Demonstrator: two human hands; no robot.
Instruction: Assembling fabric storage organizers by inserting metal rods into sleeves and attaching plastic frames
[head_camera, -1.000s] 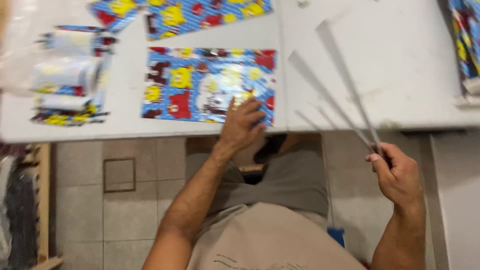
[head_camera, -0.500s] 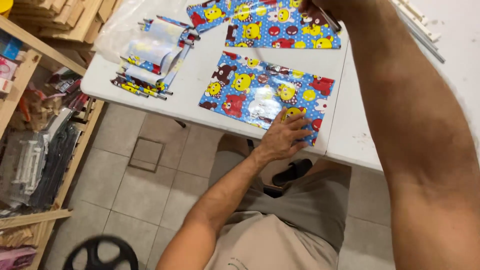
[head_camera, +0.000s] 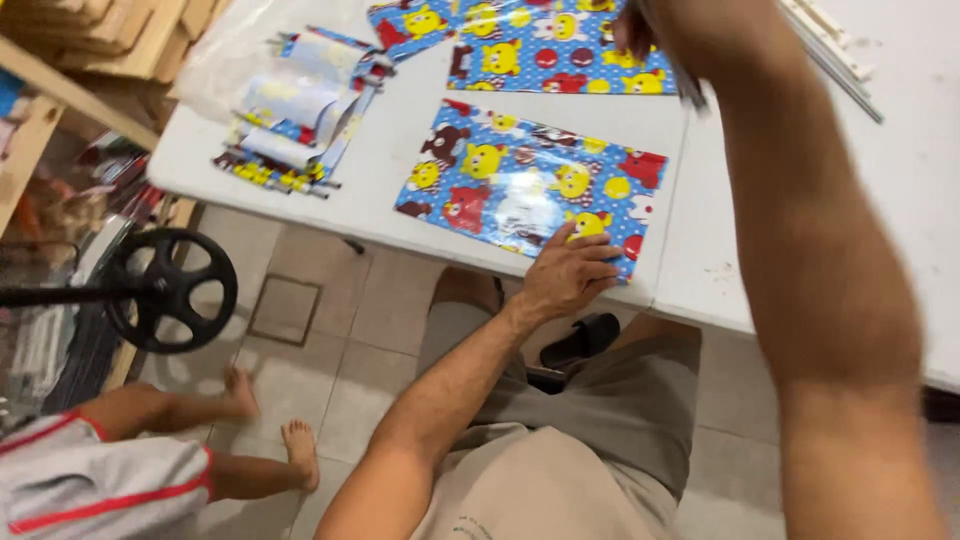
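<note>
Since half a second ago my right hand (head_camera: 665, 35) has swung far over the counter (head_camera: 400, 150), grip closed on thin sticks (head_camera: 690, 85), while my left hand (head_camera: 570, 275), open, flattens one cartoon-printed sheet (head_camera: 520, 185); rolled finished pieces (head_camera: 290, 120) lie far left, more sheets remain.

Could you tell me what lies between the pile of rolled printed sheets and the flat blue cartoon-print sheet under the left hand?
Only bare white tabletop, seen in the head view.

Your blue cartoon-print sheet (head_camera: 520, 185), glossy, flat at the table's near edge, slightly askew, your left hand (head_camera: 570, 275) pressing its near corner, thin sticks (head_camera: 680, 75) pinched in your raised right hand (head_camera: 665, 30), blurred
</note>
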